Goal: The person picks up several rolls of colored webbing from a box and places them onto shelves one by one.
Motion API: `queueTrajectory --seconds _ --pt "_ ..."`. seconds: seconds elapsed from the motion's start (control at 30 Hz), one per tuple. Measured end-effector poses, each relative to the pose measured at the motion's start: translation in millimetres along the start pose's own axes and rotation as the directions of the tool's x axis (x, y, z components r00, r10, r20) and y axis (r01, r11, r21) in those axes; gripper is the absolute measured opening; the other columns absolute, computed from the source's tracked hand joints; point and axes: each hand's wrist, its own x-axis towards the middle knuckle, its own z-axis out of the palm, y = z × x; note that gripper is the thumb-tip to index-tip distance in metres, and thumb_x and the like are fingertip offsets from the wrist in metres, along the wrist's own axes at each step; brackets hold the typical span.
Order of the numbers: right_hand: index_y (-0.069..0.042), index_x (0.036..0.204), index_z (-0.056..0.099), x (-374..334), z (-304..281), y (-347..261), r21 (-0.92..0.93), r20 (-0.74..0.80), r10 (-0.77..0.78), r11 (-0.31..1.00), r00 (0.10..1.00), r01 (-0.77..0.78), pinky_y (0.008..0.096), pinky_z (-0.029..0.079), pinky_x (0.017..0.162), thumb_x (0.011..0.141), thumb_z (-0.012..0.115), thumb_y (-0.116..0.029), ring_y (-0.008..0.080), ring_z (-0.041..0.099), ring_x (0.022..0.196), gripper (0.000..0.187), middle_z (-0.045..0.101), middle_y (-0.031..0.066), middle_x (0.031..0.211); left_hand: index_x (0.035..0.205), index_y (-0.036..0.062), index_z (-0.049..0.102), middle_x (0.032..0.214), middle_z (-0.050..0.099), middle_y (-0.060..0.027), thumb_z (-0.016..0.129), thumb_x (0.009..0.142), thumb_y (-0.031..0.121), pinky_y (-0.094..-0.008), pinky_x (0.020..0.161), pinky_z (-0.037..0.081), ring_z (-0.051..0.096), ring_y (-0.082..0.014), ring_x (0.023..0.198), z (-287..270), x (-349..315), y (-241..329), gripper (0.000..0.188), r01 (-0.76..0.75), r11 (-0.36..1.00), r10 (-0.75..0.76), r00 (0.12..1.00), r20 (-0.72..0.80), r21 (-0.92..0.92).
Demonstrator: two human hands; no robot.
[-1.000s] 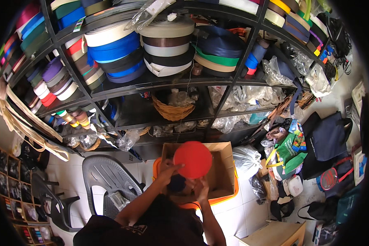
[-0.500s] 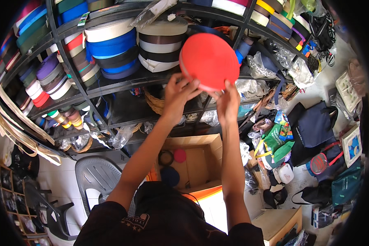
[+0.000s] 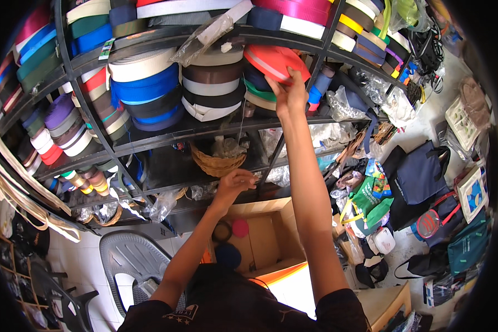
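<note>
Hanging empty, fingers loosely curled, the left hand (image 3: 235, 187) is just below the wicker basket (image 3: 216, 161). Under that hand, the cardboard box (image 3: 260, 209) has a dark roll (image 3: 222, 231), a navy roll (image 3: 227, 256) and a pink roll (image 3: 240, 228) in it, none shelved yet. And up top, the right hand (image 3: 292, 91) grips the red webbing roll (image 3: 272, 61) by its near edge! It's at shelf height, tilted over the green roll (image 3: 253, 89), not let go; whether it's fully seated, I can't tell.
</note>
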Motion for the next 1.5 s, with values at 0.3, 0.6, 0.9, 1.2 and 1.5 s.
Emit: queueTrajectory --seconds 0.3,0.6,0.9,1.2,1.5 --pt "0.013 0.100 0.053 -5.6 11.8 2.8 -0.073 -0.088 -0.087 0.994 0.992 0.081 0.0408 0.065 0.066 0.083 0.063 -0.011 0.0320 0.066 0.084 0.031 0.056 0.0197 0.108 0.111 0.0015 0.060 0.111 0.061 -0.0168 0.066 0.085 0.012 -0.0403 0.096 0.043 0.056 -0.0324 0.108 38.8 18.9 144.3 0.029 -0.507 0.267 0.809 0.580 0.095 0.820" --pt "0.016 0.098 0.056 25.2 28.4 9.6 -0.282 -0.155 -0.182 0.950 0.971 0.133 0.0375 0.064 0.054 0.080 0.072 -0.009 0.0301 0.067 0.064 0.035 0.062 0.0195 0.098 0.110 -0.0005 0.061 0.098 0.066 -0.0198 0.063 0.086 0.043 -0.0430 0.090 0.045 0.061 -0.0347 0.095 -7.6 154.2 217.8 0.050 -0.017 -0.468 0.800 0.418 0.431 0.884" --pt "0.013 0.117 0.049 28.8 -17.4 -18.5 -0.417 0.123 0.065 0.909 0.990 -0.008 0.0441 0.062 0.074 0.089 0.067 -0.017 0.0425 0.069 0.089 0.045 0.060 0.0310 0.108 0.100 0.0030 0.064 0.083 0.067 -0.0145 0.069 0.082 0.042 -0.0421 0.085 0.046 0.064 -0.0299 0.088 -8.4 158.0 215.8 0.043 -0.019 -0.463 0.781 0.463 0.418 0.886" --pt "0.015 0.122 0.044 27.6 -17.5 -23.6 -0.473 0.050 0.172 0.872 0.984 -0.129 0.0419 0.061 0.078 0.090 0.063 -0.027 0.0384 0.069 0.091 0.057 0.064 0.0342 0.099 0.107 0.0042 0.065 0.087 0.068 -0.0147 0.076 0.075 0.041 -0.0434 0.085 0.045 0.064 -0.0309 0.089 -4.6 151.1 223.5 0.050 -0.018 -0.378 0.789 0.518 0.332 0.926" --pt "0.006 0.076 0.068 17.6 -43.7 -48.2 -0.818 0.062 0.207 0.572 0.976 -0.069 0.0271 0.055 0.049 0.082 0.071 -0.047 0.0195 0.065 0.051 0.054 0.067 0.0132 0.066 0.112 0.0044 0.060 0.110 0.065 -0.0112 0.073 0.080 0.026 -0.0451 0.105 0.034 0.056 -0.0317 0.110 17.4 133.7 192.3 0.041 -0.223 -0.405 0.869 0.208 0.449 0.887"
